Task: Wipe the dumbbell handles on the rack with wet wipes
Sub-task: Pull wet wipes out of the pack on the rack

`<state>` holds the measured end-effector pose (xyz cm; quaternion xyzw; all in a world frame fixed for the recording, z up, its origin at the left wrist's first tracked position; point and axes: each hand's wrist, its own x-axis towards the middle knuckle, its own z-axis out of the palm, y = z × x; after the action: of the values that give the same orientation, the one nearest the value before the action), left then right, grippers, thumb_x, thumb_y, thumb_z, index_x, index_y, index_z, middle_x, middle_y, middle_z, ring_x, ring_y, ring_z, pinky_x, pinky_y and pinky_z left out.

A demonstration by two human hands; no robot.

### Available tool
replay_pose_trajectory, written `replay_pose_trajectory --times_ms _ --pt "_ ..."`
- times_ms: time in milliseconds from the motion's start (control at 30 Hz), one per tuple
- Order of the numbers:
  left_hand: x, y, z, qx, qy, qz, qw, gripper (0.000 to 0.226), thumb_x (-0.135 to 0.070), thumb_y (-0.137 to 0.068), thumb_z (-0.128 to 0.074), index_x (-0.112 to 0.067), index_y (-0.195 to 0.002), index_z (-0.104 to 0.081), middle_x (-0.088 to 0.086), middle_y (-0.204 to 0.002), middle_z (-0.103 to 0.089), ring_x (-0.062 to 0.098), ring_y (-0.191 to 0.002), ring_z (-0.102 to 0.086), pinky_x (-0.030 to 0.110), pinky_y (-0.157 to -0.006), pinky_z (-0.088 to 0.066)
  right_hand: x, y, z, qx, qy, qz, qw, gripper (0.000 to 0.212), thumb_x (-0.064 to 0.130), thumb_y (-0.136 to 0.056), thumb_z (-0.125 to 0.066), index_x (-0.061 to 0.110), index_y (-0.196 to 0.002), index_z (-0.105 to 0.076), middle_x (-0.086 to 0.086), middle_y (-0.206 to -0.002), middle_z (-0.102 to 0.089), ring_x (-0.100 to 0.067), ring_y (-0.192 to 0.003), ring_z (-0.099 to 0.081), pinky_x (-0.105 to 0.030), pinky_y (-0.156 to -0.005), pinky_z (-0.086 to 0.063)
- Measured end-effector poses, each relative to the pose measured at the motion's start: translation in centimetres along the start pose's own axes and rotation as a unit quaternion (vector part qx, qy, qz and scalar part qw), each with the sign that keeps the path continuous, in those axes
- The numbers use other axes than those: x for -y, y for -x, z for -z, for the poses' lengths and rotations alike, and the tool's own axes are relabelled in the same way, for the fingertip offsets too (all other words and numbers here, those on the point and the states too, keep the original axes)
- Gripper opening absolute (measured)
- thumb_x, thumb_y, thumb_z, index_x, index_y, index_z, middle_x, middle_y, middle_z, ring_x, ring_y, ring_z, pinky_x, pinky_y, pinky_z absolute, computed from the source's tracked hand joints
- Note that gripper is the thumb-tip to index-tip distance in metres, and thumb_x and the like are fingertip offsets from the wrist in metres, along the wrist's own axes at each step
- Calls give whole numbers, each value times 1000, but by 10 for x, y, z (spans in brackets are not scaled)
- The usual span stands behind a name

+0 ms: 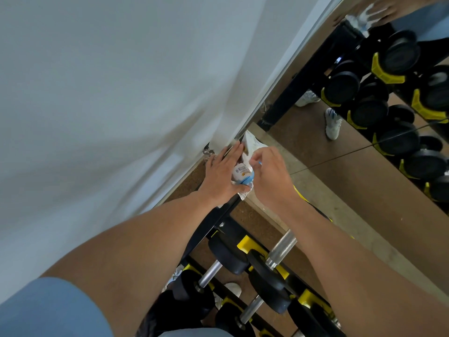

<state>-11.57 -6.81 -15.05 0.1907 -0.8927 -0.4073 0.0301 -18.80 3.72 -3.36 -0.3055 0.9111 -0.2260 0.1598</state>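
A white and blue pack of wet wipes (pixel 241 175) lies on the top end of the black dumbbell rack (pixel 220 215), next to the wall. My left hand (pixel 222 175) rests flat on the pack's left side with straight fingers. My right hand (pixel 269 171) has its fingers curled and pinches at the top of the pack. Below my arms, black dumbbells sit in yellow cradles, their metal handles (pixel 281 249) bare; a second handle (pixel 210 273) lies lower left.
A white wall (pixel 109 93) fills the left. A mirror (pixel 364 147) on the right reflects the rack, more dumbbells and a person's white shoes. A crumpled white bag (pixel 252 143) lies behind the pack. Cork-brown floor shows under the rack.
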Motion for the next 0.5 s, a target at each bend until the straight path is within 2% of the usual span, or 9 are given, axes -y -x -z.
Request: replay_pose_trajectory --times_ms 100,167,233,300,333,400,500 --pt "-1 0 0 -4 -6 -5 1000 114 -53 -74 -78 -26 -159 -7 -4 -165 -16 25 -152 -12 56 -120 -13 7 8 6 -30 -113 -39 992 7 19 -104 -45 23 -105 -50 9 -113 -52 -5 -104 -51 -23 -81 -49" --pt "-2 0 1 -4 -7 -5 1000 115 -53 -74 -78 -24 -159 -7 -3 -166 -15 25 -152 -12 55 -121 -12 14 13 11 -58 -185 -56 979 8 22 -106 -42 21 -109 -50 10 -117 -57 5 -99 -55 -12 -71 -48" --pt "-2 0 1 -5 -8 -6 1000 116 -55 -73 -78 -24 -159 -7 -4 -166 -14 24 -152 -12 54 -121 -12 19 16 15 -85 -243 -62 964 11 22 -107 -40 16 -110 -49 11 -109 -58 15 -85 -54 -7 -60 -45" --pt "-1 0 1 -9 -5 -6 1000 116 -57 -72 -79 -25 -159 -9 -5 -166 -14 24 -152 -13 53 -121 -14 20 16 17 -119 -266 -77 953 10 21 -107 -39 18 -108 -48 9 -94 -55 12 -73 -51 -9 -58 -44" --pt "-1 0 1 -13 -3 -8 1000 115 -57 -71 -79 -25 -158 -10 -5 -165 -16 24 -152 -15 52 -120 -15 20 14 18 -134 -280 -95 946 9 22 -106 -40 21 -105 -49 9 -90 -54 8 -73 -50 -12 -61 -44" --pt "-1 -1 1 -25 -3 -17 1000 111 -58 -70 -79 -26 -156 -17 -4 -164 -20 25 -151 -19 52 -119 -17 21 7 20 -156 -351 -160 909 11 22 -105 -41 24 -100 -50 8 -89 -52 0 -81 -51 -22 -75 -50" --pt "-2 0 1 -32 0 -18 999 113 -56 -70 -81 -23 -157 -17 -3 -164 -21 25 -150 -20 51 -120 -16 21 -3 27 -170 -501 -282 801 15 18 -104 -45 25 -97 -56 2 -102 -60 -21 -99 -63 -37 -86 -58"
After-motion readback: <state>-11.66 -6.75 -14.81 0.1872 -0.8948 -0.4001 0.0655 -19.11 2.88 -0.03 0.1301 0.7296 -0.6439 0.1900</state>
